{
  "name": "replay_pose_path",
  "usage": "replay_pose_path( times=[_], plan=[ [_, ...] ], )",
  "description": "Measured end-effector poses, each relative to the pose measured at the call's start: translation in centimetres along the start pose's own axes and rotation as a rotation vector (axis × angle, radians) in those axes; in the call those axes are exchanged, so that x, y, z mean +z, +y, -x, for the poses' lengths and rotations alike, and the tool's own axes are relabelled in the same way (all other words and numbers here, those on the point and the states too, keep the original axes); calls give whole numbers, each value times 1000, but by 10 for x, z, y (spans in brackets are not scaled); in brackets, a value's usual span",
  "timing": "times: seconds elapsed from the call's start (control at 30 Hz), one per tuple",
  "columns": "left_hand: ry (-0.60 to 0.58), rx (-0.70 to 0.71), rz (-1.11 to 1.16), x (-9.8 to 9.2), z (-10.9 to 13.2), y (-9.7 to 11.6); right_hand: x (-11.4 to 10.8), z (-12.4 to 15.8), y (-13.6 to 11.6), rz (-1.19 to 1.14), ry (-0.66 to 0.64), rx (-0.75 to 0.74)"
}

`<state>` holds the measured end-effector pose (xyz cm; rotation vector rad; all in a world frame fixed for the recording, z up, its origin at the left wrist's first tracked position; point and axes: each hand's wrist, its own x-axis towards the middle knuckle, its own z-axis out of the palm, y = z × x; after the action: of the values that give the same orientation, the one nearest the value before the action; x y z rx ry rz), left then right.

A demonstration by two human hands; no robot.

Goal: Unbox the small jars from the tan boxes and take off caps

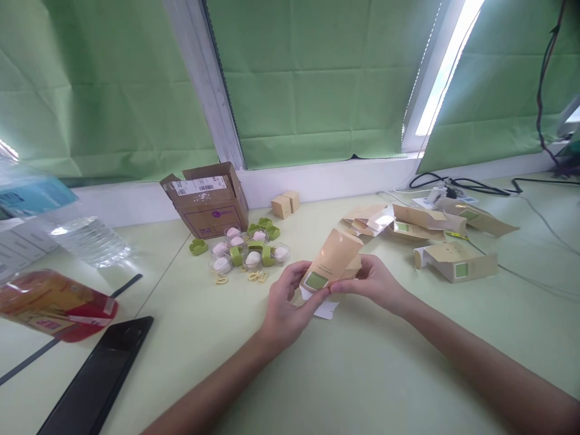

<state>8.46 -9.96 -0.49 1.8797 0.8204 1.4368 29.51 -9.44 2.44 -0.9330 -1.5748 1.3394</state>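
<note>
Both hands, left hand [285,302] and right hand [374,281], pinch a tan carton [333,258], its underside hidden.

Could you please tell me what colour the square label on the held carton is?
Green, on the tan carton; head view.

Both hands, left hand [284,308] and right hand [372,281], grip a tan carton [332,260] above the desk [362,374]; small cups [247,251] lie behind.

Pale green table [385,374]; green blinds [317,78] over windows; daylight strip [446,66] at right.
</note>
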Motion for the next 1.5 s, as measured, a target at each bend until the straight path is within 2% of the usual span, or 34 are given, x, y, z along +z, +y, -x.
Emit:
replay_pose_path(
  times=[0.1,0.2,0.3,0.47,0.7,0.8,0.87,0.93,1.0,1.1,1.17,1.33,1.4,1.5],
  plan=[
    [-60,30,-48,-3,-2,3,-5,3,-6,299,31,-231],
    [-119,208,-149,-8,-3,3,-9,5,-11,626,-7,-579],
    [-110,400,-311,-11,-4,2,-9,7,-12,829,-25,-805],
    [-95,551,-493,-16,-5,1,-4,8,-8,909,-7,-901],
    [-142,628,-460,-20,-7,-1,2,7,-5,857,-7,-1009],
    [-145,565,-363,-20,-6,-2,0,6,-5,794,-2,-957],
    [-113,441,-280,-18,-4,-3,-2,5,-5,708,14,-863],
    [-60,262,-222,-14,-1,-4,-4,4,-5,603,27,-702],
    [-10,74,-131,-11,1,-3,-4,4,-4,491,44,-479],
    [-4,-177,132,-5,1,4,-1,4,-3,289,44,-170],
    [-32,-319,278,-3,-1,9,1,4,-2,140,21,-53],
    [-67,-545,392,-1,-4,13,7,1,-1,-65,21,56],
    [-42,-581,395,-1,-5,11,9,1,-2,-105,23,88],
    [-11,-588,377,-2,-6,8,11,2,-5,-133,-41,124]
  ],
)
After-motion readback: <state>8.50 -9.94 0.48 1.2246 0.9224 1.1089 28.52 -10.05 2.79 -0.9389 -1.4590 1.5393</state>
